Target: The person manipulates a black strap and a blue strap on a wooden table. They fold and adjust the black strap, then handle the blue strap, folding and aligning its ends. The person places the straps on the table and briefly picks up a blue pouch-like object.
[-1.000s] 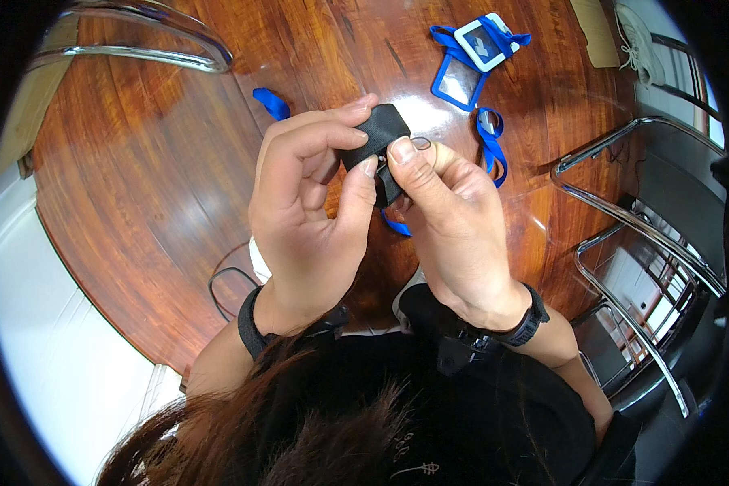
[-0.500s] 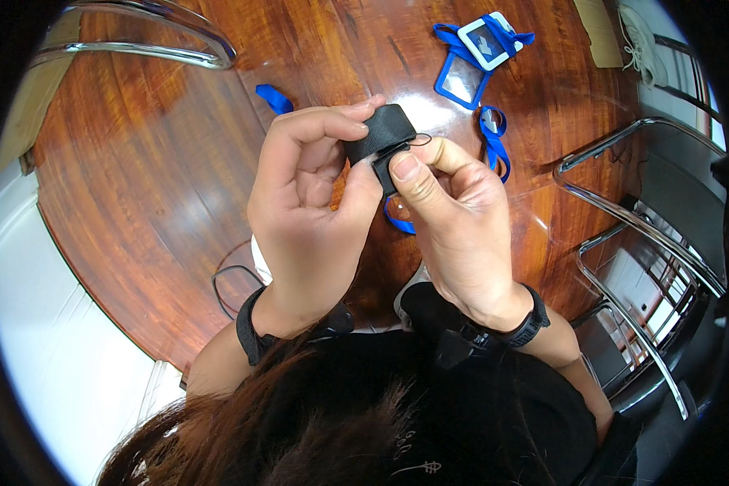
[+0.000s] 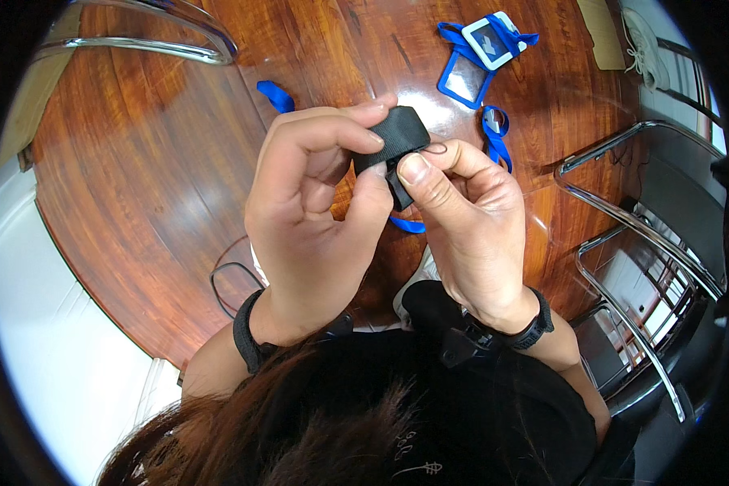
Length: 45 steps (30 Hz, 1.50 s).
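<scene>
The person is holding a black webbing strap (image 3: 397, 134) with both hands above a round wooden table (image 3: 154, 162). The left hand (image 3: 316, 211) is closing around the strap from the left side: its thumb is lying along the top edge of the strap, its index finger is bending over the front of it, and the other fingers are curling underneath. The right hand (image 3: 470, 219) is gripping from the right side, pinching a small black piece at the lower end of the strap between the thumb and the index finger; it cannot be told whether this piece is a buckle or a fold of the webbing. The two hands are touching each other just below the strap, so the strap is sitting between them, at their fingertips, raised off the table. Beyond the grip, on the far side, a blue lanyard (image 3: 494, 134) is lying on the wood, and further away a blue badge holder (image 3: 462, 77) with a white card case (image 3: 492, 39) is resting. To the left of the grip another blue strip (image 3: 275, 95) is lying on the table. Each wrist is wearing a black band. To the right of the hands a chrome chair frame (image 3: 624, 219) is standing near the table.
</scene>
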Tool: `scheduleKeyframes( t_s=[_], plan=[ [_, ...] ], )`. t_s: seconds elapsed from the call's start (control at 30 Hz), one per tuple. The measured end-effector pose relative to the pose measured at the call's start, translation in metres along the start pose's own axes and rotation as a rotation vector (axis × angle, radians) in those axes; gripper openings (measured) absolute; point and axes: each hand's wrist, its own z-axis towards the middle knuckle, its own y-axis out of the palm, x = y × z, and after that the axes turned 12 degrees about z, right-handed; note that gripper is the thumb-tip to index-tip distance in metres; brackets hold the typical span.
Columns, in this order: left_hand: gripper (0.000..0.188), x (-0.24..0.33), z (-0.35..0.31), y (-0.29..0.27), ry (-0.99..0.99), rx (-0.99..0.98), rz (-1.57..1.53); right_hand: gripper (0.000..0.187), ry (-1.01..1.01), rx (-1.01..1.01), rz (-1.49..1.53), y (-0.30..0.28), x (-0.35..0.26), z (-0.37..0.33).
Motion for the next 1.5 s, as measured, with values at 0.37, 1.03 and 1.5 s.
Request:
scheduleKeyframes(
  t_s=[0.37,1.03,1.5],
  plan=[
    [0.028,0.002,-0.001,-0.003,-0.033,-0.028,0.027,0.006,-0.042,-0.008,0.038,0.002,0.005,0.000],
    [0.030,0.006,-0.003,-0.002,-0.083,-0.094,-0.079,0.012,-0.201,0.044,-0.146,0.003,0.014,-0.001],
    [0.044,0.006,0.009,-0.011,-0.262,-0.113,-0.188,0.020,-0.146,-0.062,-0.265,-0.007,0.003,0.017]
  ],
)
